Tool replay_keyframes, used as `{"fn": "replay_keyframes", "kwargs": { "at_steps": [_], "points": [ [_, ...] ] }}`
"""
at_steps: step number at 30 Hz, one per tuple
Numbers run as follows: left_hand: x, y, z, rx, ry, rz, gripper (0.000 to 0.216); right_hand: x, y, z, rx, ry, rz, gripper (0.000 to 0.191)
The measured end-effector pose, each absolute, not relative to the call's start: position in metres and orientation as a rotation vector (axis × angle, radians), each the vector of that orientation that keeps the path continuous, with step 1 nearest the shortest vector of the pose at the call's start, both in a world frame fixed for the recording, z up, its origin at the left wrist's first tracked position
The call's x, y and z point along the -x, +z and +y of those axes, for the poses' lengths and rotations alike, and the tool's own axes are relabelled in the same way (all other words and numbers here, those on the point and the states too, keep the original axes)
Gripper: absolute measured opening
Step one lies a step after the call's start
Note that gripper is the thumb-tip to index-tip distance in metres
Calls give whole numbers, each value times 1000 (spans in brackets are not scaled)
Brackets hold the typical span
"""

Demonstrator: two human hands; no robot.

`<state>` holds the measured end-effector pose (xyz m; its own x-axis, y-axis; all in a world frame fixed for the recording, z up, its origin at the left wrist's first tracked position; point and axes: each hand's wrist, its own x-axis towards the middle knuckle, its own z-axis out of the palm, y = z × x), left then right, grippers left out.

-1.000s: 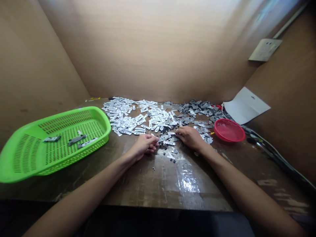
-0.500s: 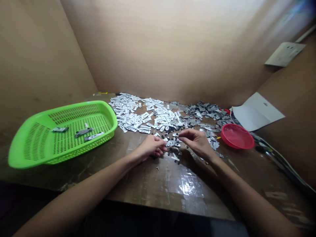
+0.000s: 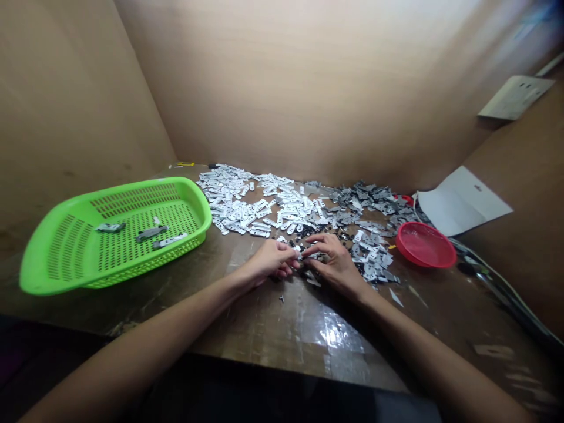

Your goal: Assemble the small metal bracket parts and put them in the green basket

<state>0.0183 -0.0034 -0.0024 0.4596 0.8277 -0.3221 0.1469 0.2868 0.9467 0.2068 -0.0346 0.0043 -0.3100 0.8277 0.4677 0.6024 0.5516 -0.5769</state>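
Note:
My left hand [image 3: 274, 259] is closed in a pinch on a small silver metal plate [image 3: 298, 251], which its fingertips partly cover. From the other side my right hand [image 3: 333, 262] reaches in, fingers bent and their tips at the same plate. Whatever sits between those right fingertips is too small and hidden to make out. Small black pieces [image 3: 304, 231] lie just beyond both hands. Beside the right hand is a heap of silver metal plates [image 3: 372, 258]. A tiny metal pin [image 3: 282, 298] rests on the table in front of the left hand.
A green perforated basket [image 3: 66, 282] with a few metal parts stands at left. White-silver plates [image 3: 242, 211] spread across the back, with darker grey parts [image 3: 365, 197] to their right. A red bowl [image 3: 426, 245] and white card [image 3: 465, 200] are at right, below a wall socket [image 3: 515, 98].
My right hand has moved left and closer to my left hand, its fingertips now at the held plate. The left hand has hardly moved. The view has shifted slightly.

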Motion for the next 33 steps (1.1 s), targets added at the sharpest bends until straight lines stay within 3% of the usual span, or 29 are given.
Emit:
{"fn": "replay_keyframes", "kwargs": {
  "at_steps": [33],
  "points": [
    [-17,-3,-2,-1176,605,1004,24,-205,10,-38,1078,247,-2128,14]
  ]
}}
